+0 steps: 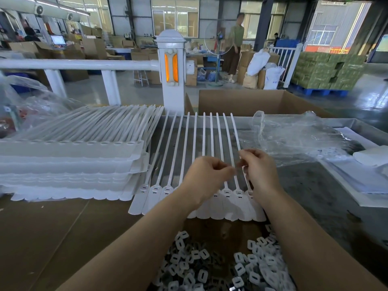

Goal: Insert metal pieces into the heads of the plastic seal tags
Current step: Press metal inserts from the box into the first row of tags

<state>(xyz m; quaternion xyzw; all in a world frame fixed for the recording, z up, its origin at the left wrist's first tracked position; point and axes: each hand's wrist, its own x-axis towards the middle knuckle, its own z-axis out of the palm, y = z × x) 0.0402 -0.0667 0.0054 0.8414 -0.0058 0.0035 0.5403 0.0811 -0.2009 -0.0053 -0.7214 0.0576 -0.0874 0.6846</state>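
- Centrally, a joined row of seal tags (228, 198) lies flat.
- Left hand (206, 175) and right hand (260, 171) hover above, fingers curled; whether either pinches something cannot be told.

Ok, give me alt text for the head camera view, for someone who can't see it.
Two bare hands, left hand and right hand, meet with curled fingers above a row of white plastic seal tags lying on a table. A stack of more tag sheets sits to the left, and a pile of small metal pieces lies nearest the camera.

Bright daylight thru rear windows (175, 16), soft shadows, wide-angle bend at edges, bkgd slightly soft.
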